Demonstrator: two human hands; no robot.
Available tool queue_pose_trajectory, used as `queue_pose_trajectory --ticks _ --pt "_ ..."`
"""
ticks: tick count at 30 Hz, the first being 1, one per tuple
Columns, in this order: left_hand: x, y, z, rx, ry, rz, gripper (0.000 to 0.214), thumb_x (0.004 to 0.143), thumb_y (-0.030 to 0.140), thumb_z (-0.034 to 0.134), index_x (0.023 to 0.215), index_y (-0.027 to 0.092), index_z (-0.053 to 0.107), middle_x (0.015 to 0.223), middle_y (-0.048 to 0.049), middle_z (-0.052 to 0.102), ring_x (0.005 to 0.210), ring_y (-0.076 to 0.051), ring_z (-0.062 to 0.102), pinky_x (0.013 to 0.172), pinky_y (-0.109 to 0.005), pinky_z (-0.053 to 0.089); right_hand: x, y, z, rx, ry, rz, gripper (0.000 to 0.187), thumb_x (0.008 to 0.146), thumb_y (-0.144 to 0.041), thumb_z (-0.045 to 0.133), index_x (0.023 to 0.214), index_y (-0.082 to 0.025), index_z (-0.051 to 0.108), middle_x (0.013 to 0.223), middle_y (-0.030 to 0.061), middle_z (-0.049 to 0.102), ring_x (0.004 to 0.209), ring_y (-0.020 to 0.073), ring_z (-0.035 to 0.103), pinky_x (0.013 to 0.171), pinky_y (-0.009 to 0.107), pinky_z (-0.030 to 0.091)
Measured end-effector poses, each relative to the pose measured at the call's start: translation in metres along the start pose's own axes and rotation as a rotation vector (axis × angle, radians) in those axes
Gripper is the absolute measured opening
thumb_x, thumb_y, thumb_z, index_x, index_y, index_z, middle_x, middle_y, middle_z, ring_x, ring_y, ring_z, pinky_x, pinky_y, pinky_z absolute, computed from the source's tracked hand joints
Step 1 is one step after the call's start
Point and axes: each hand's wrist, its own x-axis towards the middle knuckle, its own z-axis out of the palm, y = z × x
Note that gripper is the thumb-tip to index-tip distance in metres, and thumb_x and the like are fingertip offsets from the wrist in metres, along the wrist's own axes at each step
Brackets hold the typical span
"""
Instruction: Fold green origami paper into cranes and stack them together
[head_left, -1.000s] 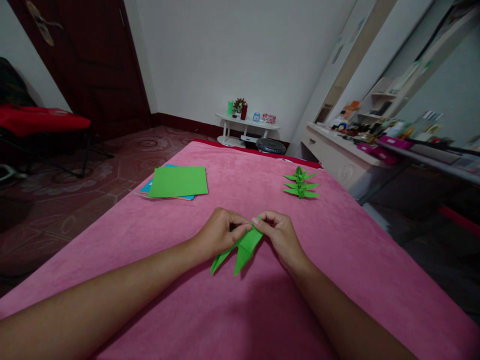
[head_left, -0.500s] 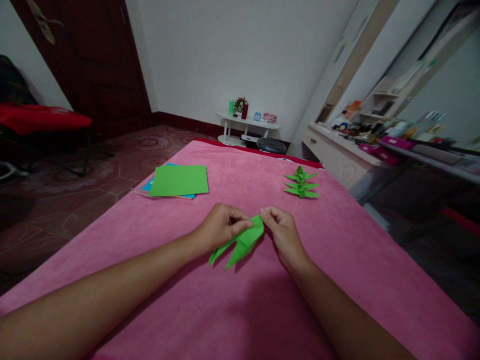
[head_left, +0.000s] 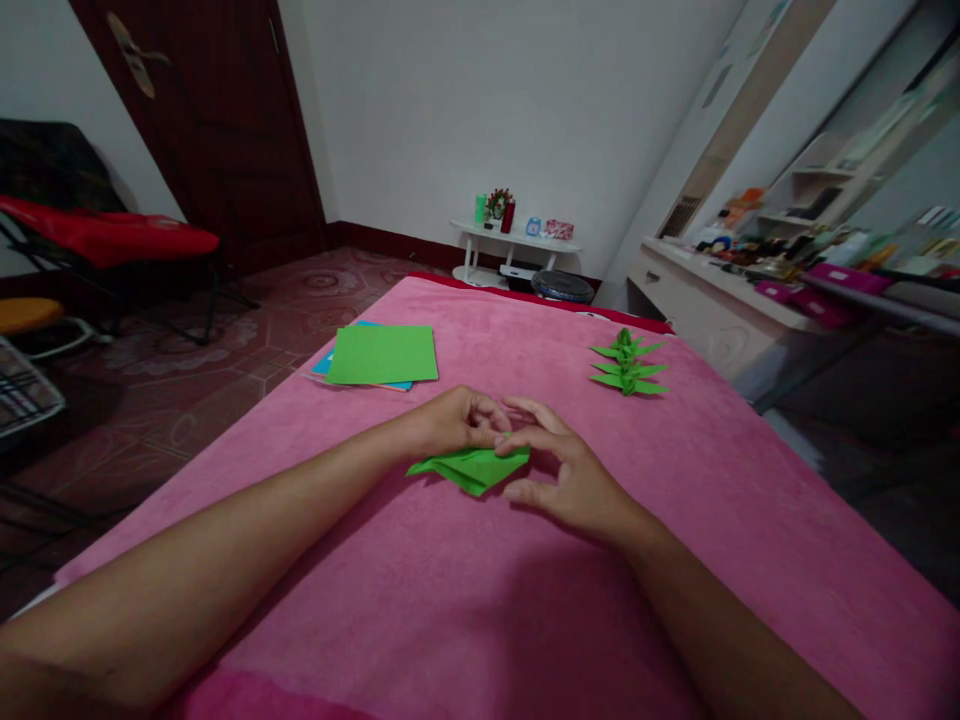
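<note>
A half-folded green paper piece [head_left: 469, 467] lies low over the pink cloth [head_left: 465, 600] in the middle of the table. My left hand [head_left: 450, 422] pinches its far edge from the left. My right hand [head_left: 562, 470] curls around its right tip, thumb below and fingers above. Both hands meet over the paper. Several finished green folded figures [head_left: 628, 363] lie in a row at the far right of the cloth. A stack of flat sheets, green on top [head_left: 383, 354] with blue beneath, rests at the far left.
A red folding chair [head_left: 112, 240] and a dark door [head_left: 217, 130] stand at the left. A small white shelf [head_left: 514, 248] with little items is against the far wall. A cluttered dresser [head_left: 720, 300] runs along the right of the table.
The green piece has turned from pointing down toward me with two spikes to lying flatter and sideways. Both hands shifted slightly away from me and closed in on it. The camera view moved left.
</note>
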Motion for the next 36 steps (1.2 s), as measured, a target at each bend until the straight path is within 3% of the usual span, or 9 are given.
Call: queue_pose_trajectory --ticks 2,6,9,12,15,21,25,29,36 --pt "0.002 -0.001 0.001 0.001 0.070 0.032 0.025 0.070 0.030 0.069 0.085 0.011 0.061 0.063 0.0033 0.057 0.052 -0.006 0.046 0.052 -0.018 0.037 0.000 0.003 0.003 0.141 0.019 0.058 0.016 0.073 -0.030 0.071 0.086 -0.021 0.068 0.128 0.0090 0.049 0.118 0.0247 0.049 0.092 0.039 0.046" --pt "0.000 0.004 0.002 0.246 0.139 0.129 0.025 0.071 0.030 0.070 0.087 0.015 0.058 0.055 0.0071 0.052 0.048 -0.007 0.044 0.051 -0.018 0.033 0.002 0.005 0.005 0.452 0.167 0.289 0.027 0.075 -0.039 0.067 0.091 -0.020 0.056 0.097 0.0055 0.061 0.076 0.0148 0.061 0.062 0.027 0.051" --pt "-0.005 0.016 0.005 0.514 0.133 0.226 0.024 0.073 0.030 0.068 0.091 0.018 0.059 0.064 0.0052 0.060 0.055 -0.008 0.050 0.055 -0.018 0.032 0.004 0.003 0.006 0.497 0.156 0.331 0.038 0.068 -0.034 0.074 0.096 -0.020 0.054 0.093 0.0037 0.063 0.076 0.0148 0.061 0.066 0.027 0.050" --pt "-0.008 0.023 0.010 0.607 0.106 0.295 0.022 0.074 0.025 0.067 0.094 0.021 0.059 0.072 0.0039 0.064 0.062 -0.009 0.054 0.058 -0.019 0.034 0.005 0.000 0.006 0.422 0.054 0.296 0.031 0.065 -0.026 0.074 0.091 -0.017 0.061 0.089 0.0048 0.066 0.082 0.0174 0.062 0.073 0.029 0.048" --pt "-0.006 0.020 0.010 0.459 0.073 0.286 0.027 0.075 0.024 0.065 0.101 0.020 0.057 0.069 0.0039 0.062 0.059 -0.008 0.054 0.057 -0.018 0.035 0.004 0.001 0.005 0.365 0.082 0.321 0.022 0.065 -0.024 0.073 0.083 -0.015 0.065 0.081 0.0044 0.068 0.072 0.0168 0.062 0.066 0.029 0.047" --pt "0.000 0.010 -0.002 0.121 0.130 0.094 0.034 0.070 0.023 0.069 0.100 0.012 0.055 0.055 0.0078 0.049 0.046 -0.005 0.042 0.046 -0.016 0.033 0.004 0.003 0.002 0.161 0.428 0.296 0.015 0.062 -0.024 0.073 0.073 -0.016 0.066 0.071 0.0028 0.065 0.065 0.0161 0.058 0.059 0.026 0.045" --pt "-0.001 0.013 0.001 0.135 0.166 0.104 0.027 0.068 0.019 0.068 0.092 0.011 0.059 0.050 0.0086 0.045 0.044 -0.005 0.039 0.045 -0.016 0.030 0.005 -0.003 0.001 0.145 0.342 0.289 0.017 0.066 -0.027 0.069 0.079 -0.016 0.067 0.072 0.0031 0.065 0.066 0.0161 0.058 0.059 0.026 0.045" --pt "0.000 0.007 0.008 0.178 0.122 0.129 0.027 0.069 0.019 0.068 0.094 0.012 0.062 0.052 0.0080 0.047 0.045 -0.004 0.039 0.045 -0.015 0.030 0.005 0.002 0.003 0.074 0.313 0.321 0.011 0.069 -0.026 0.065 0.068 -0.015 0.066 0.060 0.0006 0.060 0.055 0.0129 0.053 0.052 0.024 0.040" --pt "-0.001 0.018 -0.002 0.218 0.298 0.140 0.030 0.082 0.036 0.056 0.098 0.013 0.068 0.093 -0.0074 0.069 0.078 -0.015 0.061 0.069 -0.025 0.045 0.005 0.019 0.000 0.022 0.374 0.408 0.011 0.066 -0.026 0.065 0.063 -0.015 0.066 0.057 0.0021 0.062 0.050 0.0130 0.053 0.047 0.024 0.038"
